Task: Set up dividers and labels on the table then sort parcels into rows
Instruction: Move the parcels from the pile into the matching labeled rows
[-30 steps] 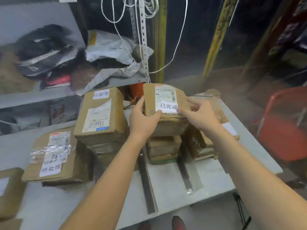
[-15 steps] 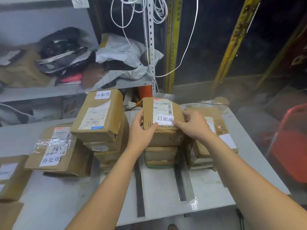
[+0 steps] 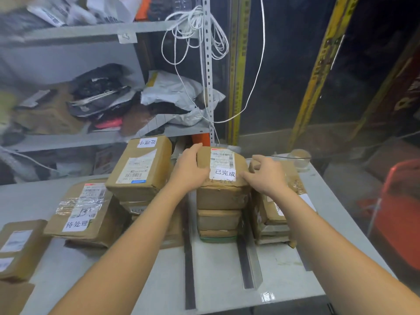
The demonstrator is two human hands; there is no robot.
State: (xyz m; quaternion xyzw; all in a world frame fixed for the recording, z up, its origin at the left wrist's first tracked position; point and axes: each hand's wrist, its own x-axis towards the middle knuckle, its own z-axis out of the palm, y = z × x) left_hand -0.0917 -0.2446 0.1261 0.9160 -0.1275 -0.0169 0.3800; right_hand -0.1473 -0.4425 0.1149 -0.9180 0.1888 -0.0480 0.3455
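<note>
On top of the middle stack, both hands are at the labelled parcel (image 3: 221,167). The left hand (image 3: 189,170) wraps its left edge, fingers curled over the far corner, clamped on the box. The right hand (image 3: 264,175) has eased since a second ago: then it pinched the right edge, now its fingers are spread and only the tips touch the box near the white label (image 3: 225,173). The parcel has also come down. A second back it was held tilted above the pile; now it sits flat on the middle stack (image 3: 219,220), in the lane between the two dividers (image 3: 189,264). That looks like a placement nearly finished, with only the release to come.

Outward: the row to the left holds a tall labelled stack (image 3: 141,169), and nearer the table's left edge lies a flat taped parcel (image 3: 84,210) with its own label. Right of the second divider a lower stack (image 3: 272,214) sits toward the table's right edge.

What's hard to read: the right stack's top is largely behind the right hand and wrist, so any label there can't be made out. The left divider's far end disappears behind the left forearm. Parcels at the near left corner (image 3: 18,244) are cut by the frame, and the shelf behind (image 3: 91,139) is blurred.
</note>
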